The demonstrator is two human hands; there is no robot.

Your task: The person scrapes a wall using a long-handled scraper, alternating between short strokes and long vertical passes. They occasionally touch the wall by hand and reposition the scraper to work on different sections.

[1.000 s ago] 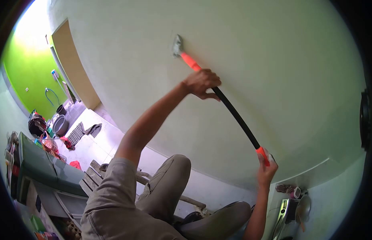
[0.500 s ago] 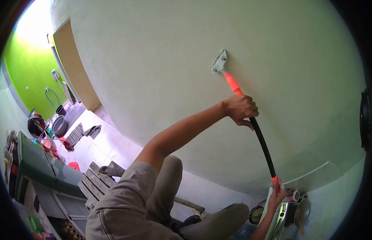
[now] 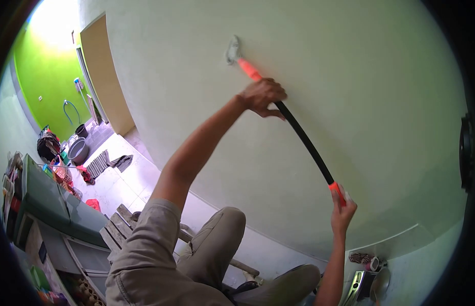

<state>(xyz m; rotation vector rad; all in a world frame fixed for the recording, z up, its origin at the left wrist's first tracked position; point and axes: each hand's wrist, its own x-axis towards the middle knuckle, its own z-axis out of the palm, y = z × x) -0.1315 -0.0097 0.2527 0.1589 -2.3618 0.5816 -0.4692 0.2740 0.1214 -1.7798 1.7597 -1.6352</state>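
A long-handled scraper (image 3: 305,140) slants across the wall (image 3: 360,92), with a black shaft, orange sections at both ends and a pale grey head. The head is blurred and lies close to the wall; whether its blade touches cannot be made out. My left hand (image 3: 264,96) is closed round the upper part of the handle, just below the orange collar, with its back toward me. Lower down, my right hand (image 3: 342,206) grips the orange end of the handle, its thumb and fingers wrapped about it.
My bent knees (image 3: 217,234) are below, near a slatted wooden seat (image 3: 117,229). A stove (image 3: 357,288) and a pan (image 3: 380,283) stand at the lower right. On the left are a green-grey fridge (image 3: 58,199), a basin (image 3: 78,151) and a striped cloth (image 3: 98,166) on the floor.
Both hands have moved the scraper up and to the left along the wall, its head now higher. My grip on it stays the same, and the view has shifted slightly.
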